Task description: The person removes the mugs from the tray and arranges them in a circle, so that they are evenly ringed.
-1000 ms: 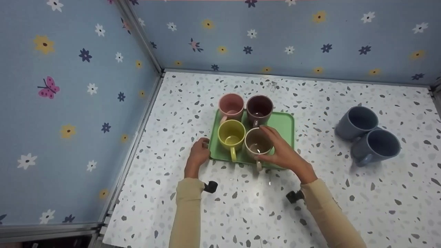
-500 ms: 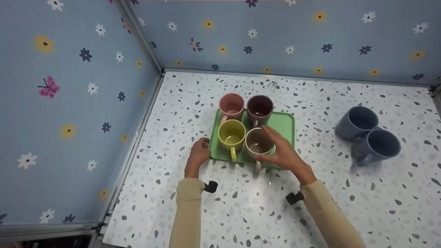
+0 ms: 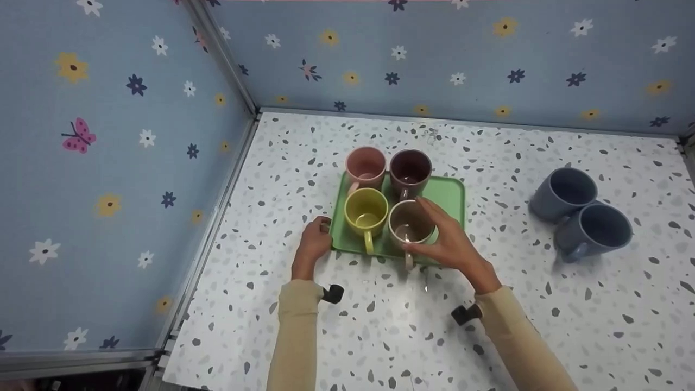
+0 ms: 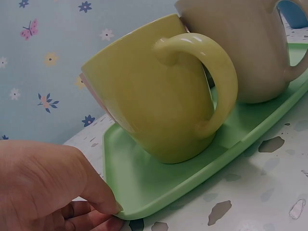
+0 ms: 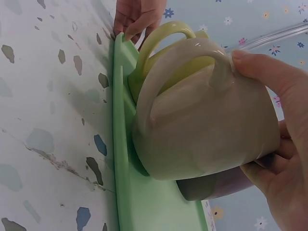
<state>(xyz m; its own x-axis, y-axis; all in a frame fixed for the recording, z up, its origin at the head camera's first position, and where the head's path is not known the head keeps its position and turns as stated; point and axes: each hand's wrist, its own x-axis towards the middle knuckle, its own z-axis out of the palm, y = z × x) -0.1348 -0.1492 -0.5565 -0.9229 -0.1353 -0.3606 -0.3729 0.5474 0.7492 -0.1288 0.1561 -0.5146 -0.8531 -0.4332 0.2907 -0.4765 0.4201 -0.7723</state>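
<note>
Beige mug (image 3: 404,224), on green tray (image 3: 448,198), clamped between thumb and fingers of my right hand (image 3: 450,243). My left hand (image 3: 315,239) pinches the tray's eight-o'clock corner. From the beige: yellow mug (image 3: 366,213) at nine, brown mug (image 3: 410,172) twelve, blue mugs (image 3: 570,190) three.

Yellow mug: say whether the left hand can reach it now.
Probably yes: the left hand pinches a corner of the green tray, close to the yellow mug with no other mug between; it would likely have to let go first.
</note>
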